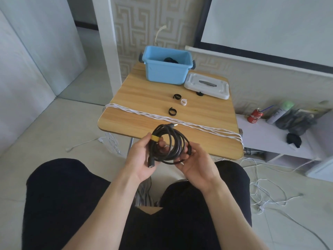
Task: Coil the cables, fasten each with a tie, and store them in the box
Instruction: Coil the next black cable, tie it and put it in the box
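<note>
We sit at a small wooden counter (144, 98), looking down at our two hands held just in front of its near edge, over our lap. Between them is a black cable (169, 145), already wound into a loose round coil, with a yellow tie (154, 138) wrapped around its left side. Our left hand (144, 159) curls around that side, thumb near the tie, and one plug end rests in the palm. Our right hand (195, 166) cups the coil's right side with its fingers curled under the loops. The tie looks closed, so the step now is probably to check that it is snug and then store the coil. To do it well, we should keep the loops stacked flat, tuck the loose plug ends in, and carry the coil by the tied side so that nothing springs open. The blue box (166, 73) stands open at the far edge with something dark already inside, its white lid (207, 85) beside it. A white cable (162, 117) lies stretched across the counter, with spare ties (172, 111) between it and the box.
</note>
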`<state>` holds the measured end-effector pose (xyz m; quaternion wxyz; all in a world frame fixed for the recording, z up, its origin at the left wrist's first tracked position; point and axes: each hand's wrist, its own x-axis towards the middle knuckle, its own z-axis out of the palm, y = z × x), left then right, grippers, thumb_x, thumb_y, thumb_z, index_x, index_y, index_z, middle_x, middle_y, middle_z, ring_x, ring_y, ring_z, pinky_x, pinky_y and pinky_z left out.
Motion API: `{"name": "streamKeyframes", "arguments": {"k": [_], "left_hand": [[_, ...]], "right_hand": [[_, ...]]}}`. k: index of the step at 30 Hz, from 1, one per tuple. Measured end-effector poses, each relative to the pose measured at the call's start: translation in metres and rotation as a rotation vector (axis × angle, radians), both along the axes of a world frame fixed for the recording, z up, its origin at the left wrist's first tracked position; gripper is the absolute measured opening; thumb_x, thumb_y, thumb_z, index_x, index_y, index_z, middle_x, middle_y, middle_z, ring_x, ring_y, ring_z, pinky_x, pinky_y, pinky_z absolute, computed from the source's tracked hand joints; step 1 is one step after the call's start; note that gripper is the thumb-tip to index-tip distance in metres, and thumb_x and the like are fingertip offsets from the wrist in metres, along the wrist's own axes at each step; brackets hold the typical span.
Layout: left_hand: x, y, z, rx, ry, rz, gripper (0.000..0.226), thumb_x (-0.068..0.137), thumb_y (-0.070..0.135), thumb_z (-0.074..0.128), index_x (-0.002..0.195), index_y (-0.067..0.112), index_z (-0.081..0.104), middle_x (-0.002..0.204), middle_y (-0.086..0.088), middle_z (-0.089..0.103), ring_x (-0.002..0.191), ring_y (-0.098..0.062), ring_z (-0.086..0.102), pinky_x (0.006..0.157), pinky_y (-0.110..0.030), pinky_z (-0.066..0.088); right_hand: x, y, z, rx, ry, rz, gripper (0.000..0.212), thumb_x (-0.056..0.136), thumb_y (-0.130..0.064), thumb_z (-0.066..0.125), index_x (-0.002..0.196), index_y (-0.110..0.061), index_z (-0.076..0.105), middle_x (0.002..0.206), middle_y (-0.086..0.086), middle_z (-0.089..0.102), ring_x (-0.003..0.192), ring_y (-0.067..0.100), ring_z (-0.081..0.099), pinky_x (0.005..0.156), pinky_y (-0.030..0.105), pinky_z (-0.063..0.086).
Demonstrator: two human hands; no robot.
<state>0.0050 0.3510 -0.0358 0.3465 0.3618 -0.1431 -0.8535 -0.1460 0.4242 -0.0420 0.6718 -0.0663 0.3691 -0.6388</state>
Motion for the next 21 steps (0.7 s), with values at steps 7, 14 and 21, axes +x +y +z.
{"name": "streamKeyframes", "arguments": {"k": [7,14,21], "left_hand": [[-0.012,-0.015,-0.006,0.148,0.244,-0.006,0.038,0.106,0.032,0.039,0.100,-0.002,0.056,0.070,-0.003,0.043,0.061,-0.018,0.047,0.079,-0.029,0.042],[-0.036,-0.045,-0.002,0.112,0.206,-0.030,0.042,0.105,0.034,0.039,0.096,-0.002,0.058,0.066,-0.001,0.043,0.055,-0.016,0.048,0.095,-0.029,0.040],[-0.070,-0.090,0.022,0.020,0.125,-0.090,0.039,0.104,0.032,0.046,0.102,-0.004,0.060,0.069,-0.006,0.049,0.063,-0.020,0.050,0.076,-0.029,0.043]], "right_hand": [[-0.012,-0.015,0.003,-0.029,-0.230,-0.029,0.020,0.093,-0.013,0.038,0.086,-0.009,0.056,0.074,-0.002,0.043,0.055,0.012,0.036,0.059,0.027,0.044],[-0.025,-0.038,0.003,-0.049,-0.275,-0.040,0.019,0.089,-0.011,0.035,0.078,-0.012,0.051,0.070,-0.002,0.040,0.053,0.012,0.035,0.058,0.026,0.040],[-0.061,-0.072,0.012,-0.002,-0.095,-0.006,0.016,0.095,-0.008,0.041,0.087,-0.008,0.055,0.073,0.005,0.044,0.061,0.015,0.044,0.072,0.031,0.042]]}}
